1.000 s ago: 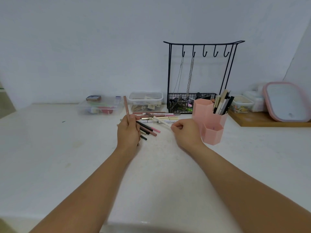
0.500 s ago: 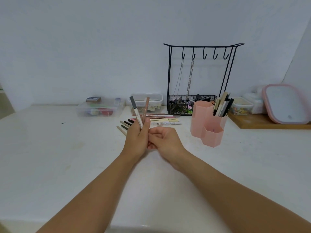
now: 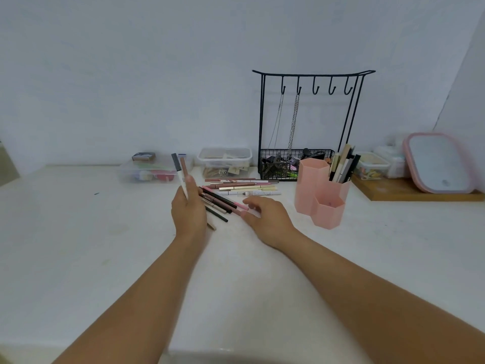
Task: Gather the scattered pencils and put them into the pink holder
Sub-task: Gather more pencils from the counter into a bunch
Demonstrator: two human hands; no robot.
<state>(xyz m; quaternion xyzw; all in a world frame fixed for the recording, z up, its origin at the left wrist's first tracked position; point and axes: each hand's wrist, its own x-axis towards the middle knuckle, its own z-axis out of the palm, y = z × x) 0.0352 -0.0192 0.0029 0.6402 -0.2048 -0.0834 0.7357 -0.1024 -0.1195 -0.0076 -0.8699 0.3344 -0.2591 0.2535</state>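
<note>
My left hand [image 3: 189, 210] grips two pencils [image 3: 181, 174] upright while my right hand [image 3: 265, 215] hovers open-fingered, empty, over the scattered pencils [image 3: 223, 203] left of the pink holder [image 3: 319, 190]; light, stiff, roll-prone, so I'd pinch mid-shaft.

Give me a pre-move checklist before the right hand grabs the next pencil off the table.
1. Left hand grips its two pencils: ok.
2. Right hand free to pick: ok, open and holding nothing.
3. Loose pencils within reach: ok, fingertips right beside them.
4. Pink holder upright: ok.
5. Room in holder: ok, front compartment looks empty.
6. All pencils gathered: not ok, many lie on the table.
</note>
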